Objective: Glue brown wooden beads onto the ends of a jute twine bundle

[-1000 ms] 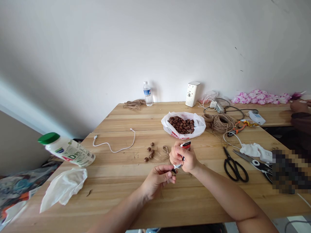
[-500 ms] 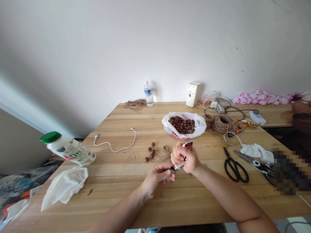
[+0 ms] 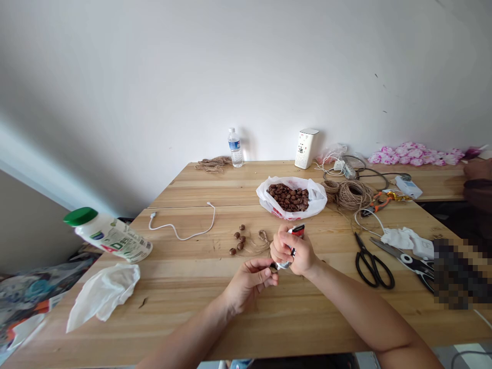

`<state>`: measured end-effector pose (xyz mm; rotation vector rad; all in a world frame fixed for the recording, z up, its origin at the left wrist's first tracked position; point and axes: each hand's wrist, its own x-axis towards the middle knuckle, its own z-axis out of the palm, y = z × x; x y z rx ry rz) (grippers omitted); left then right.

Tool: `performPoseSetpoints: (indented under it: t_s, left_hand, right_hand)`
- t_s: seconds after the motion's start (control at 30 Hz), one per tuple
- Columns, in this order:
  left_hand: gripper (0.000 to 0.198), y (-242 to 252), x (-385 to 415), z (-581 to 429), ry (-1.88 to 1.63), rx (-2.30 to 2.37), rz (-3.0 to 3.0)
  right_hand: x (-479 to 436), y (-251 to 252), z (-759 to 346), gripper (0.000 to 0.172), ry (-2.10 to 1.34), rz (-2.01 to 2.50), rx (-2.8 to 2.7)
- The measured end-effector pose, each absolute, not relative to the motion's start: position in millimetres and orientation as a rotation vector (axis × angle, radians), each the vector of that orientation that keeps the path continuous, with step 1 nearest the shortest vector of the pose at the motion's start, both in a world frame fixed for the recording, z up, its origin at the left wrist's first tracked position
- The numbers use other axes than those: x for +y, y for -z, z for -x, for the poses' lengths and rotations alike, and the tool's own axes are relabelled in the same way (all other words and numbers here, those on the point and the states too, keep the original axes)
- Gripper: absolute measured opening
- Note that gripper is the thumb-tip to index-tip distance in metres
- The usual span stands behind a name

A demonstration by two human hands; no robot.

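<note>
My right hand (image 3: 298, 253) is wrapped around a squeeze tube (image 3: 298, 231) with a red and black end. The tube's other end points down at the fingertips of my left hand (image 3: 248, 284). Between those fingertips is a small dark brown piece (image 3: 273, 267), mostly covered, so its kind is unclear. Just beyond my hands lies a knotted loop of twine (image 3: 263, 236) with loose strands. Several brown nuts (image 3: 240, 239) rest to its left. Farther back, a white plastic bag (image 3: 320, 199) stands open, filled with similar brown nuts (image 3: 288, 197).
Black scissors (image 3: 371, 266), grey-bladed scissors (image 3: 407, 259) and twine coils (image 3: 354, 195) lie to the right. A white cable (image 3: 180, 231), a green-capped bottle (image 3: 115, 240) and a white cloth (image 3: 103, 294) are left. A water bottle (image 3: 235, 148) stands by the wall. Another person's sleeve (image 3: 476, 192) shows far right.
Both hands keep almost the same pose, with the tube still against the small piece. The whole view has shifted very slightly.
</note>
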<state>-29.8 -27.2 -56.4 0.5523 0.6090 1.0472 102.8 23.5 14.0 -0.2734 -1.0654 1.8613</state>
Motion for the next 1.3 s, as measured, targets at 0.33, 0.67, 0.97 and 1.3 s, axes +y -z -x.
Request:
performPoseSetpoints:
  t_s: [0.33,0.67,0.97,1.3]
  left_hand:
    - [0.028,51.4,-28.5,29.5,-1.035,0.645,-0.551]
    - [0.025,50.5,-28.8,26.8,-1.038,0.645,-0.558]
    - [0.022,54.0,-28.9,27.9,-1.052,0.635,-0.558]
    - [0.022,56.3,-27.8,30.1,-1.070,0.639,-0.535]
  right_hand:
    - [20.5,-12.5,-101.1,0.034,-1.884,0.245,-1.053]
    - [16.6,-11.5,-93.7,0.033,-1.826,0.183,-1.031]
    - [15.2,-11.7,-93.5,0.033,-1.860,0.195,-1.000]
    - [20.5,-15.6,-100.3,0.034,-1.871,0.236,-1.046]
